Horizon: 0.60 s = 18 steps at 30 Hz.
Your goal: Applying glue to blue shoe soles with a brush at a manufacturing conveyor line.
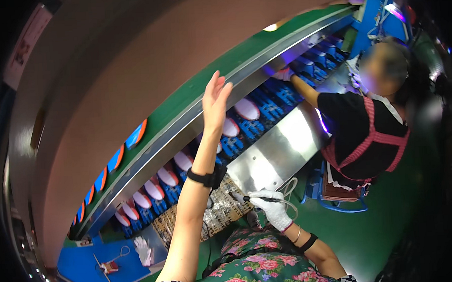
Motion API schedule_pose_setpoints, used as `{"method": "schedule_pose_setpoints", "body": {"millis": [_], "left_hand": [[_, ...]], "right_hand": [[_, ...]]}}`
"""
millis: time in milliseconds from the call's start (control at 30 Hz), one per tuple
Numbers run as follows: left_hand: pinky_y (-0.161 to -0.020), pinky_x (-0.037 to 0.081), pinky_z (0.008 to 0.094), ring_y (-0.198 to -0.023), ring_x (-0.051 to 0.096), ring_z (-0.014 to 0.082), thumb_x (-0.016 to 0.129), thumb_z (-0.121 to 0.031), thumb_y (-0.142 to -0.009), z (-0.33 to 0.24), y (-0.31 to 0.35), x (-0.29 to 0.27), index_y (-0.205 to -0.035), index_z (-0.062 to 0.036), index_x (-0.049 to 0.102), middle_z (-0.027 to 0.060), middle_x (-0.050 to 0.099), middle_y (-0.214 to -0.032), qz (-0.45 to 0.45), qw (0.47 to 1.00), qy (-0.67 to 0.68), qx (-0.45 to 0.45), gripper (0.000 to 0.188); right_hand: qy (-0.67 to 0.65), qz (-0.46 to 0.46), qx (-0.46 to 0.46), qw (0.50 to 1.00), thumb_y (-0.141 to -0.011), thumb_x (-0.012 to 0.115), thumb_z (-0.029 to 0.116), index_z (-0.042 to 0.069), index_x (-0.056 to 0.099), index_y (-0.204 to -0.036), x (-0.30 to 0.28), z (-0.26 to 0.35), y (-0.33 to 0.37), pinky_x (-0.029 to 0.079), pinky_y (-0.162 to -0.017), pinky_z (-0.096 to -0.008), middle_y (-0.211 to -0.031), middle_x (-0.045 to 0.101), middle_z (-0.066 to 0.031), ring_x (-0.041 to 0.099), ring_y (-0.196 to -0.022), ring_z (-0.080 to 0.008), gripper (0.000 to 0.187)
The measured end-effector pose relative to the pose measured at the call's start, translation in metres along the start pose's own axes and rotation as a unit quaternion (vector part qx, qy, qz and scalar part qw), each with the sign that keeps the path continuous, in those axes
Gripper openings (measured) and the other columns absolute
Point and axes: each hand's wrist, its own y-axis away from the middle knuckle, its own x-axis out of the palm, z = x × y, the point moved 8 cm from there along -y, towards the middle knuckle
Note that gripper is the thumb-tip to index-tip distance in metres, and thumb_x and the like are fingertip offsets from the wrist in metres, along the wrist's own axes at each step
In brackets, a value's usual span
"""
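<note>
- The left hand (pixel 216 103), bare and grasping nothing, reaches to the far side with its fingers extended, over the metal rail (pixel 160 144); whether it touches the rail I cannot tell
- The right hand (pixel 273 207), in a white glove, grips a slim black pen-like tool (pixel 253 198), its tip pointing left over the plastic-covered patterned surface (pixel 214 215) at the near side
- The pale oval pieces (pixel 247 109) with red edges stand in a row of blue holders (pixel 249 127) between the metal rail and the metal tabletop (pixel 255 165); the closest lie just right of the left wrist
- Beyond the rail, blue-and-orange pieces (pixel 116 158) rest on the green belt (pixel 175 103) at the left
- The step in hand looks like a reach across the row, with the tool held ready and apart from the pieces
- The next move would seem to call for placing the free fingers accurately, keeping the tool tip clear, and leaving room for the co-worker (pixel 363 128) at the right
</note>
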Motion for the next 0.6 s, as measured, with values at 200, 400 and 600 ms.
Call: {"method": "schedule_pose_setpoints", "body": {"millis": [200, 400, 600], "left_hand": [[-0.115, 0.049, 0.0486, -0.137, 0.060, 0.0457, 0.080, -0.040, -0.095, 0.034, -0.136, 0.146, -0.165, -0.0025, 0.043, 0.0298, 0.060, -0.150, -0.009, 0.942, -0.321, 0.099, 0.087], [-0.122, 0.040, 0.0539, -0.141, 0.055, 0.0534, 0.072, -0.069, -0.093, 0.073, -0.232, 0.212, -0.176, -0.0062, 0.014, 0.0344, 0.057, -0.154, 0.019, 0.872, -0.488, 0.040, 0.119], [-0.120, 0.036, 0.0614, -0.145, 0.047, 0.0529, 0.075, -0.080, -0.080, 0.120, -0.302, 0.201, -0.164, -0.0303, 0.026, 0.0330, 0.049, -0.160, -0.004, 0.815, -0.576, -0.053, 0.109]], "right_hand": [[-0.005, -0.030, -0.059, 0.998, -0.096, 0.080, 0.006, -0.002, 0.084, -0.111, -0.035, 0.018, -0.009, 0.061, -0.096, -0.0304, -0.112, 0.084, -0.0111, 0.077, -0.102, -0.0151, 0.018], [-0.026, -0.055, -0.106, 0.993, -0.095, 0.081, 0.006, -0.001, 0.085, -0.105, -0.046, 0.002, -0.022, 0.057, -0.106, -0.0332, -0.109, 0.084, -0.0100, 0.077, -0.104, -0.0157, 0.012], [0.022, -0.039, -0.101, 0.994, -0.095, 0.081, 0.017, 0.010, 0.088, -0.101, -0.042, -0.014, -0.045, 0.040, -0.124, -0.0413, -0.108, 0.086, -0.0027, 0.078, -0.104, -0.0139, 0.011]]}}
